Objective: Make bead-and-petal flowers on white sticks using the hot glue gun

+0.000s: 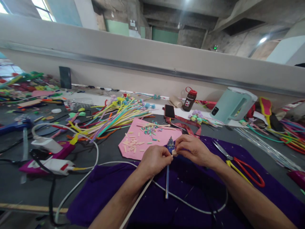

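My left hand [156, 160] is closed in a pinch on a long cream stem [137, 203], which runs down toward the lower edge of the view. Against its fingertips, my right hand [192, 149] pinches a small cream piece [174, 153] at the stem's top. Just behind the fingers is a blue glue gun's nozzle end [170, 143], partly hidden, and a clear glue stick [167, 184] points down below it. Beyond the hands lies a pink sheet [121, 147] with short cream pieces [132, 144] and small green and purple pieces [152, 129] on it.
Purple cloth [102, 190] covers the near side, crossed by a white cable [188, 202]. Red-handled scissors [249, 171] lie right. Behind are colourful stems [119, 117], a phone [169, 112], a bottle [190, 100] and a mint kettle [232, 105]. Power strips [47, 159] sit left.
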### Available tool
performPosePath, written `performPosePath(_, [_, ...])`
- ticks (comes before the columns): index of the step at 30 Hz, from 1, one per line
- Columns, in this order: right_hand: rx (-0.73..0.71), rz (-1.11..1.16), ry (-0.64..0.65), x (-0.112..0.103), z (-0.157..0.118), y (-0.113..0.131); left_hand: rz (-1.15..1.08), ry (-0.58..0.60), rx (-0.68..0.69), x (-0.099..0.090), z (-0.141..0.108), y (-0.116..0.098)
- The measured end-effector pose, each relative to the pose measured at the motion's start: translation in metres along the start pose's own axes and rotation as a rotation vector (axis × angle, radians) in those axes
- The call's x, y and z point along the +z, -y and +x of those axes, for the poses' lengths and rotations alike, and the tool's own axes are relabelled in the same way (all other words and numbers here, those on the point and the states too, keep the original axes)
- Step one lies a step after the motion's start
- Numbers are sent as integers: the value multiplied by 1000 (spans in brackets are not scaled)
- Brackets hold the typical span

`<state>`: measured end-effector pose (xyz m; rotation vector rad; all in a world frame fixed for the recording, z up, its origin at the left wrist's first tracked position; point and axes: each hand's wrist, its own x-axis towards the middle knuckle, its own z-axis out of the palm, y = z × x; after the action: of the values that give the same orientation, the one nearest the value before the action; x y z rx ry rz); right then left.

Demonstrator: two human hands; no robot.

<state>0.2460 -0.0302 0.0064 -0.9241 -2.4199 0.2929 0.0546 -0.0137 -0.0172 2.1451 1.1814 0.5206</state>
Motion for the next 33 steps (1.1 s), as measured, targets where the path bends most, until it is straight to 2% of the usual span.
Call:
performPosePath(18, [30,-39,61,-1,-3,-4,-12,29,51,1,-1,1])
performPosePath(26, [21,-60,54,-1,-2,-5,-35,32,55,2,0,3])
performPosePath(33, [22,35,12,-2,-5,-6,-35,26,43,2,0,3])
